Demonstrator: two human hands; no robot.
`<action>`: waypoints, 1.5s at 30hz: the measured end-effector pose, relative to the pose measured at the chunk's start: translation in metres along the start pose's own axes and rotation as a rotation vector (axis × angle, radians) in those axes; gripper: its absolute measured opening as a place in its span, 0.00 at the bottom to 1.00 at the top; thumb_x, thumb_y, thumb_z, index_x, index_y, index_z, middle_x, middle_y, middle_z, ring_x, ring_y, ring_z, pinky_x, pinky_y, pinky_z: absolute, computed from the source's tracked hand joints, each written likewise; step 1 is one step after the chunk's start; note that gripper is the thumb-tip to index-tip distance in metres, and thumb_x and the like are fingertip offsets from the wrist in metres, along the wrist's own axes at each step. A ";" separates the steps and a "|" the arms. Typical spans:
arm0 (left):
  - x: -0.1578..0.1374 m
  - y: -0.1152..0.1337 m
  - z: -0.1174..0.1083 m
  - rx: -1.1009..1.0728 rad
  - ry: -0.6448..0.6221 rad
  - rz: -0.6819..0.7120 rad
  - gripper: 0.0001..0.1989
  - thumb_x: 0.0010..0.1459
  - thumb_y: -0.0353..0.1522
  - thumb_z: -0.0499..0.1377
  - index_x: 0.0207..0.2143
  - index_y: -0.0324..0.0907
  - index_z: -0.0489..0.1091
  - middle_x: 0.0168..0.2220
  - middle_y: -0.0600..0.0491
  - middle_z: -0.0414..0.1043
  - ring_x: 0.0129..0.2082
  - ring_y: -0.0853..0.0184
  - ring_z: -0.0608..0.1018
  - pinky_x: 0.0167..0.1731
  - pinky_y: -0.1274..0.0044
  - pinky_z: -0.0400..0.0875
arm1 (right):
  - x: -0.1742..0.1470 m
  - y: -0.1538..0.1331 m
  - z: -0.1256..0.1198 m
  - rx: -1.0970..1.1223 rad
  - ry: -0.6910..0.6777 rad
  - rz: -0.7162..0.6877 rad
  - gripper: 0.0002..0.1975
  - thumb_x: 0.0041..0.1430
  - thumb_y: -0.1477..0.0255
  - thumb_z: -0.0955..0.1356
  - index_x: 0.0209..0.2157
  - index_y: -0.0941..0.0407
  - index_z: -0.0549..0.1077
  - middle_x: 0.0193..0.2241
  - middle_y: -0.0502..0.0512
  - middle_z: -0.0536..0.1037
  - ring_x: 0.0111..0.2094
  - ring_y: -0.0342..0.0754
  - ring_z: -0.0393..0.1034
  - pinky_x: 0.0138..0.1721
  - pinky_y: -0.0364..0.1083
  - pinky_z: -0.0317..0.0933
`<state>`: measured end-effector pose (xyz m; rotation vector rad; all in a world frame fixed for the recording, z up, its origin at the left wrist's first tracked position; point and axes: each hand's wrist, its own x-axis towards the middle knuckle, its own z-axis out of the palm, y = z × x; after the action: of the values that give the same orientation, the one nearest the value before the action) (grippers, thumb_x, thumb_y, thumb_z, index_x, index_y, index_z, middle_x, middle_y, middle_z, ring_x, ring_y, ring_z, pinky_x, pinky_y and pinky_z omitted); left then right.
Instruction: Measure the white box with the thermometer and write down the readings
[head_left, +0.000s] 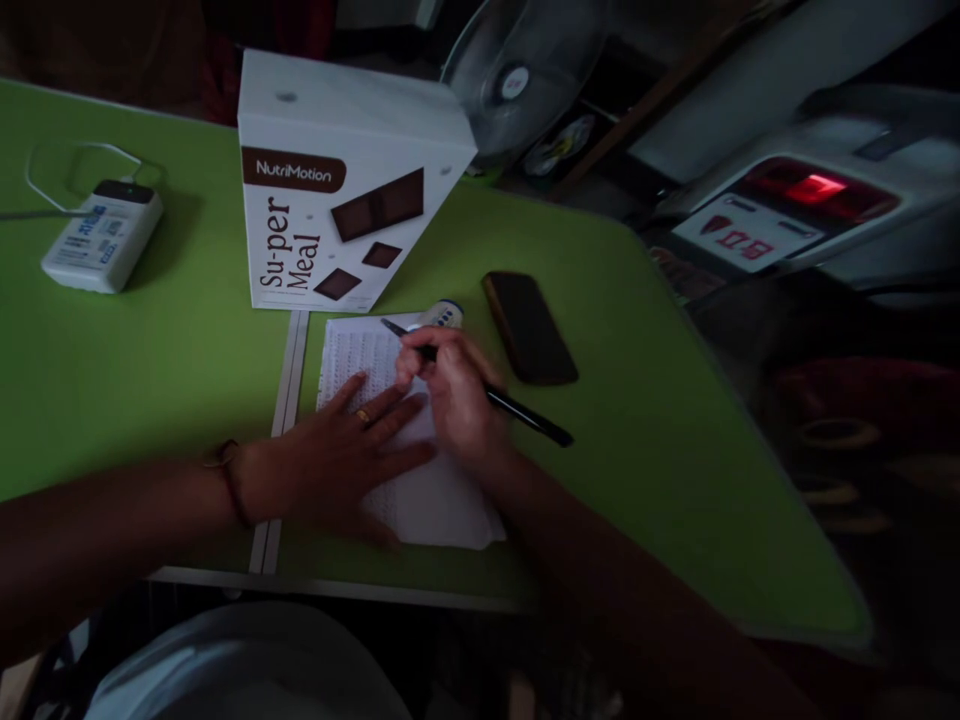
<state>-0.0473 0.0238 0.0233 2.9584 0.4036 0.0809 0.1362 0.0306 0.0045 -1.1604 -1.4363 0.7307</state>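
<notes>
My right hand (461,390) is closed round a black pen (531,414), whose tip points to the upper left over the top of a sheet of paper (442,505). Rows of small dark marks cover the paper's left side; its lower right part is blank. My left hand (360,450) lies flat on the paper with fingers spread, a ring on one finger and a bracelet on the wrist. Just behind my right hand, a small white item with blue marks (442,315) is partly hidden. A dark phone (529,328) lies to the right of the paper.
On the green table (637,450), a white NutriMotion box (292,235) stands behind the paper. A white power bank or adapter (105,235) with a cable lies at the left. Beyond the table are a fan (480,90) and a pale machine with a red-lit display (817,187).
</notes>
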 end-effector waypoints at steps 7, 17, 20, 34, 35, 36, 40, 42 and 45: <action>0.001 0.001 -0.001 -0.014 0.005 -0.014 0.53 0.53 0.59 0.66 0.71 0.42 0.56 0.73 0.32 0.47 0.74 0.40 0.50 0.69 0.44 0.44 | 0.005 0.001 0.002 0.016 0.059 0.164 0.08 0.55 0.67 0.67 0.34 0.53 0.78 0.24 0.48 0.72 0.26 0.44 0.67 0.29 0.45 0.64; 0.002 -0.001 0.002 -0.028 0.032 0.008 0.51 0.57 0.58 0.64 0.72 0.40 0.55 0.72 0.31 0.50 0.74 0.40 0.50 0.69 0.43 0.43 | 0.002 0.008 0.005 -0.279 0.174 -0.013 0.04 0.53 0.69 0.66 0.28 0.53 0.72 0.23 0.48 0.74 0.26 0.45 0.70 0.30 0.46 0.67; 0.002 -0.001 0.001 -0.040 0.029 0.004 0.48 0.59 0.57 0.63 0.72 0.40 0.55 0.72 0.32 0.51 0.74 0.40 0.51 0.69 0.42 0.42 | 0.001 0.009 0.005 -0.333 0.159 -0.059 0.04 0.56 0.70 0.65 0.28 0.52 0.70 0.24 0.48 0.74 0.27 0.46 0.70 0.31 0.46 0.67; 0.003 0.000 -0.001 -0.036 0.021 -0.017 0.47 0.59 0.59 0.61 0.72 0.43 0.55 0.73 0.33 0.51 0.73 0.39 0.53 0.67 0.38 0.43 | 0.002 0.010 0.003 -0.296 0.088 -0.040 0.03 0.57 0.72 0.66 0.29 0.53 0.72 0.24 0.49 0.74 0.27 0.46 0.69 0.31 0.47 0.66; 0.003 0.000 -0.002 -0.037 0.015 -0.017 0.47 0.59 0.59 0.61 0.72 0.42 0.55 0.72 0.33 0.51 0.73 0.39 0.53 0.66 0.37 0.43 | 0.002 0.010 0.003 -0.297 0.094 -0.048 0.03 0.56 0.72 0.66 0.29 0.53 0.72 0.24 0.49 0.74 0.27 0.46 0.69 0.31 0.47 0.66; 0.003 0.000 -0.002 -0.038 0.010 -0.016 0.47 0.59 0.58 0.61 0.71 0.42 0.56 0.72 0.33 0.51 0.73 0.39 0.53 0.66 0.37 0.43 | 0.002 0.009 0.004 -0.296 0.102 -0.054 0.03 0.56 0.71 0.66 0.29 0.53 0.72 0.24 0.48 0.74 0.26 0.46 0.69 0.30 0.47 0.66; 0.003 0.000 -0.003 -0.036 0.006 -0.016 0.47 0.59 0.59 0.60 0.71 0.42 0.56 0.73 0.33 0.51 0.73 0.39 0.53 0.66 0.37 0.44 | 0.002 0.008 0.004 -0.307 0.116 -0.058 0.03 0.55 0.71 0.66 0.28 0.53 0.72 0.23 0.48 0.73 0.25 0.45 0.69 0.29 0.46 0.65; 0.003 0.000 -0.002 -0.031 0.007 -0.021 0.48 0.58 0.60 0.60 0.71 0.43 0.56 0.73 0.33 0.50 0.74 0.39 0.52 0.67 0.38 0.43 | 0.002 0.008 0.004 -0.314 0.104 -0.052 0.04 0.55 0.71 0.66 0.29 0.53 0.72 0.23 0.48 0.73 0.26 0.46 0.70 0.30 0.47 0.66; 0.004 0.000 -0.003 -0.026 -0.018 -0.025 0.48 0.59 0.60 0.60 0.71 0.44 0.56 0.73 0.34 0.50 0.74 0.40 0.51 0.67 0.38 0.42 | 0.001 0.009 0.002 -0.333 0.088 -0.039 0.04 0.56 0.70 0.66 0.29 0.53 0.71 0.23 0.48 0.72 0.27 0.46 0.70 0.31 0.48 0.67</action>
<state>-0.0440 0.0247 0.0261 2.9255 0.4337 0.0562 0.1362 0.0351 -0.0037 -1.3953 -1.5387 0.4166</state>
